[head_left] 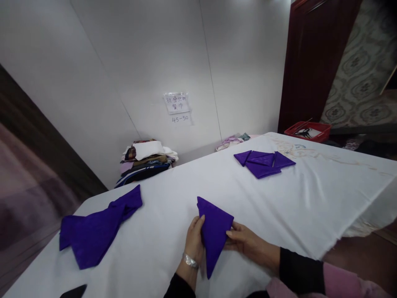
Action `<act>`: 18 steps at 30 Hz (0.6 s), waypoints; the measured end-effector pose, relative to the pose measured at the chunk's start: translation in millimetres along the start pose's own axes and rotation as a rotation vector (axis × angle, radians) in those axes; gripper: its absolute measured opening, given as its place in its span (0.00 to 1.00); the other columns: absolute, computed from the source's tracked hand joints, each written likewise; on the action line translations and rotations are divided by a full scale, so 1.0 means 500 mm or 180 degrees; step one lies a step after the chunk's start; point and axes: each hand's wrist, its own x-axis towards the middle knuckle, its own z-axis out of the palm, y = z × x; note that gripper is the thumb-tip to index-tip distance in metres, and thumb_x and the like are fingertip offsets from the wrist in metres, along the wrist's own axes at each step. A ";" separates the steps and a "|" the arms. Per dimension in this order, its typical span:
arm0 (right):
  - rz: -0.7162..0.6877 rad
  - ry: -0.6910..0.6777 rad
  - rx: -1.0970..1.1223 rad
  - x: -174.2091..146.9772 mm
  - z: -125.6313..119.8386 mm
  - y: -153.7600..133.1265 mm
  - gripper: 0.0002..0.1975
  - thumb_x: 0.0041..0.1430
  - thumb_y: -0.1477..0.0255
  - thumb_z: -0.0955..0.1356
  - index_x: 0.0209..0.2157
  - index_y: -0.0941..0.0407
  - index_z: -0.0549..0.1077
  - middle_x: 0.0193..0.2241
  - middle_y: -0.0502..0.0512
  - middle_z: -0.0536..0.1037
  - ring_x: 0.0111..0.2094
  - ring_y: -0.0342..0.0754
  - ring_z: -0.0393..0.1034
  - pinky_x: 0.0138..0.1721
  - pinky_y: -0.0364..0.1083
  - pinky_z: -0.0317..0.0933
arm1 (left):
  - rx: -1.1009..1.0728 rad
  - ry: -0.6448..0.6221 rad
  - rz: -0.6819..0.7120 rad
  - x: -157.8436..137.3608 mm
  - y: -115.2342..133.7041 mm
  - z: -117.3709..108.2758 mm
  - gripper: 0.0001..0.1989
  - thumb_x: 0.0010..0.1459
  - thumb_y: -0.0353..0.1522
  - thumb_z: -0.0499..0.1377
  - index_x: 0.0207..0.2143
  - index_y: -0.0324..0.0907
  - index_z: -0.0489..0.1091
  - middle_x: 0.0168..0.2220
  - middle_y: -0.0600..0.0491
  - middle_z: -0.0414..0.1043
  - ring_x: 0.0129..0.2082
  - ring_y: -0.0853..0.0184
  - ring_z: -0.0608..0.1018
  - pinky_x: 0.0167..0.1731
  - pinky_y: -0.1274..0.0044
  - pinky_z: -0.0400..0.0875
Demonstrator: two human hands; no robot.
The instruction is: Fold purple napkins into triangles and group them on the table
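Observation:
Between my two hands is a purple cloth napkin (214,231), folded into a pointed triangle with one long tip toward me. My left hand (194,238) grips its left edge, thumb on top. On the opposite edge, my right hand (243,241) pinches the napkin between thumb and fingers; part of those fingers is hidden underneath. A looser purple napkin (96,231) lies partly folded on the white tablecloth (149,248) to the left. Farther back on the right rest several folded purple napkins (262,162), grouped close together.
Against the wall stands a stack of folded clothes (145,159), with another small cloth pile (231,141) farther right. A red basket (310,131) holding scissors sits past the table's far right edge. A dark flat object (74,291) lies at the near left. A handwritten sign (177,103) hangs on the wall.

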 end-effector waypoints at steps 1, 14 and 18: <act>-0.0057 -0.0011 0.0077 0.000 0.007 0.006 0.24 0.50 0.67 0.72 0.50 0.56 0.70 0.41 0.57 0.77 0.42 0.51 0.71 0.48 0.54 0.60 | -0.0052 0.0024 0.0023 -0.002 -0.009 0.008 0.16 0.40 0.39 0.68 0.27 0.40 0.68 0.25 0.54 0.74 0.26 0.67 0.75 0.28 0.76 0.70; -0.0217 0.0384 0.0048 -0.027 -0.011 -0.038 0.19 0.43 0.72 0.73 0.40 0.58 0.75 0.35 0.56 0.79 0.37 0.52 0.72 0.45 0.50 0.60 | -0.0225 -0.0349 -0.0118 -0.001 -0.032 0.035 0.24 0.41 0.36 0.67 0.43 0.42 0.68 0.40 0.50 0.75 0.37 0.63 0.78 0.33 0.75 0.71; -0.0344 0.0549 0.0193 -0.016 -0.034 -0.048 0.22 0.43 0.71 0.73 0.44 0.56 0.73 0.39 0.55 0.78 0.40 0.52 0.72 0.48 0.52 0.60 | -0.0207 -0.0256 -0.0082 0.027 -0.042 0.066 0.27 0.42 0.33 0.67 0.46 0.43 0.65 0.38 0.51 0.75 0.34 0.65 0.78 0.31 0.77 0.70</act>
